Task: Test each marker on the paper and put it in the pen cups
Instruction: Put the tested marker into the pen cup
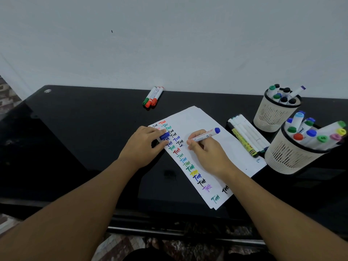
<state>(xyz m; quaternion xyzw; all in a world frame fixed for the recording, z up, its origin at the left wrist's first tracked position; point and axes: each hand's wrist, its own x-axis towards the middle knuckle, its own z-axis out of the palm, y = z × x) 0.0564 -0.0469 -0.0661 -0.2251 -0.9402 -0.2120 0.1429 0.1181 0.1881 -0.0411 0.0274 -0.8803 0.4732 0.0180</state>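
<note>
A white paper (pixel 203 119) lies tilted on the black desk, covered with several coloured "Test" marks. My right hand (pixel 207 153) grips a white marker with a blue end (pixel 207 134), its tip down on the paper beside the marks. My left hand (pixel 145 146) rests on the paper's left edge and pinches the blue cap (pixel 164 136). Two cream pen cups stand at the right: the far cup (pixel 271 117) and the near cup (pixel 288 159), both holding several markers.
Three markers (pixel 151 97), one green and two red capped, lie at the desk's back edge by the white wall. Several more markers (pixel 244 134) lie in a row between the paper and the cups. The black desk (pixel 84 129) ends just below the paper.
</note>
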